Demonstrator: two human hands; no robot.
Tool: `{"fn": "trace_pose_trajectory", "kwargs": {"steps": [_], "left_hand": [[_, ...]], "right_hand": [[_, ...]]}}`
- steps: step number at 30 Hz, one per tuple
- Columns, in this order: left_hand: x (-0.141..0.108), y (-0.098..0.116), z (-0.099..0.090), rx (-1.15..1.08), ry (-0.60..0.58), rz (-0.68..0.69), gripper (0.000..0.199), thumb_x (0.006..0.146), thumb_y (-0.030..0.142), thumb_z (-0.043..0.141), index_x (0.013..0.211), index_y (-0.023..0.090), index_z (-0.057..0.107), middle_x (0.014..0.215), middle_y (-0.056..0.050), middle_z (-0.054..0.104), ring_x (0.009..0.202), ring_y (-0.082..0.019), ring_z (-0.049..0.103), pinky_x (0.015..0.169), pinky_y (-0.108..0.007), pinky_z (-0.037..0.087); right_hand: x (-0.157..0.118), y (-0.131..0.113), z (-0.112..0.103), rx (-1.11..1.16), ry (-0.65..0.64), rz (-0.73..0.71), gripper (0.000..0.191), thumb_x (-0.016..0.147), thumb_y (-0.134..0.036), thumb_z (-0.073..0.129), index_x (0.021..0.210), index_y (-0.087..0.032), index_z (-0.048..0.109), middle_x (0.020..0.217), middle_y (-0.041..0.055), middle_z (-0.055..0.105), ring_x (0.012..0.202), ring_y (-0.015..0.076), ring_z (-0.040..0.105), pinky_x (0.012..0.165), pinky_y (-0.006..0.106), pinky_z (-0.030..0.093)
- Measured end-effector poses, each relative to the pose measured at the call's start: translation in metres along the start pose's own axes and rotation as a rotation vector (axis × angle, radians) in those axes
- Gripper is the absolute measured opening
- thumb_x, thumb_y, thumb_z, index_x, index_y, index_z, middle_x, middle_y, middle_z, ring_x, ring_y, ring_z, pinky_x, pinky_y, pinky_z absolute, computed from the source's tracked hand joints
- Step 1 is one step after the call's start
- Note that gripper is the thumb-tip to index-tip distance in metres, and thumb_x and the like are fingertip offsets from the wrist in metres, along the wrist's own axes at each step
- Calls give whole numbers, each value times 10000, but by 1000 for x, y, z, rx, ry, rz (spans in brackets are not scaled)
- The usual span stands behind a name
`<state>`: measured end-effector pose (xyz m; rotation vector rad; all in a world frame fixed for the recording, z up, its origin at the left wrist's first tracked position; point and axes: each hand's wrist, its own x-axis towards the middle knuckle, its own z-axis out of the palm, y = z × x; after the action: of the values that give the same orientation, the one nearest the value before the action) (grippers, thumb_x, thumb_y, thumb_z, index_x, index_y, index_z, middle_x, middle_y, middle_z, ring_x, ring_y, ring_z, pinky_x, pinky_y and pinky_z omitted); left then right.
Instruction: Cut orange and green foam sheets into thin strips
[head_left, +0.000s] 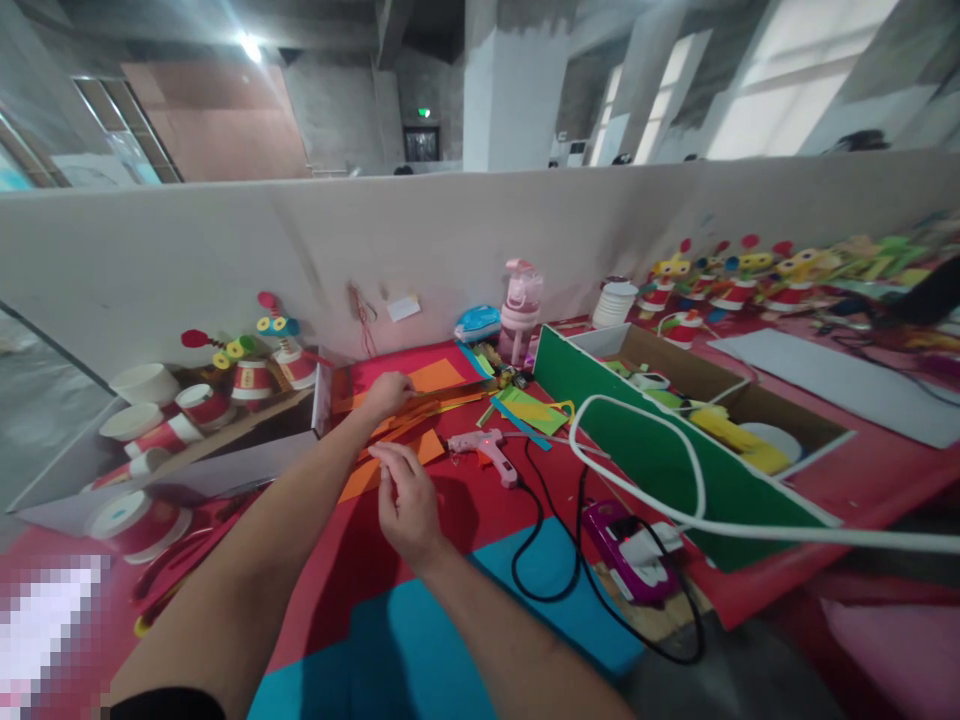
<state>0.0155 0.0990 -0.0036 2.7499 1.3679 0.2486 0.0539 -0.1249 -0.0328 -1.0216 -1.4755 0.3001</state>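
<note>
Orange paper strips lie in a loose pile on the red table cover, with flat orange sheets behind and in front of them. Stretched out over the left end of the pile, my left hand has its fingers together at the strips; what they pinch is too small to make out. Nearer to me, my right hand is bent with thumb and fingertips close together beside the front orange sheet; whether something thin is between them is hidden. A pink glue gun lies just right of my right hand.
Blue sheets cover the table's near part. A purple power strip, black cable and looping white cable lie right. Behind them stands a green-sided box. A box of paper cups is left; a pink bottle stands at the back.
</note>
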Motion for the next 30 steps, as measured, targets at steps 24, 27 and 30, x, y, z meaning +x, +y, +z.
{"fn": "trace_pose_trajectory", "kwargs": {"steps": [24, 27, 30], "left_hand": [[10, 36, 27, 50, 28, 170, 272, 879, 293, 594, 1084, 189, 739, 1068, -124, 689, 1039, -244, 575, 932, -329, 424], [11, 27, 23, 55, 48, 138, 274, 894, 311, 573, 1070, 180, 736, 1070, -121, 692, 1026, -243, 576, 898, -317, 435], [10, 23, 19, 68, 72, 117, 269, 906, 255, 519, 1048, 169, 731, 1054, -119, 697, 1006, -233, 588, 897, -312, 439]], "right_hand": [[0, -2, -6, -87, 5, -33, 416, 836, -75, 422, 1095, -239, 704, 1055, 41, 732, 996, 194, 639, 917, 356, 465], [-1, -3, -5, -87, -4, -31, 410, 833, -77, 429, 1076, -244, 713, 1030, 40, 732, 988, 190, 640, 908, 348, 466], [-1, -2, -3, -88, -22, -28, 388, 831, -81, 430, 1030, -247, 718, 1009, 36, 734, 974, 184, 647, 891, 337, 470]]}}
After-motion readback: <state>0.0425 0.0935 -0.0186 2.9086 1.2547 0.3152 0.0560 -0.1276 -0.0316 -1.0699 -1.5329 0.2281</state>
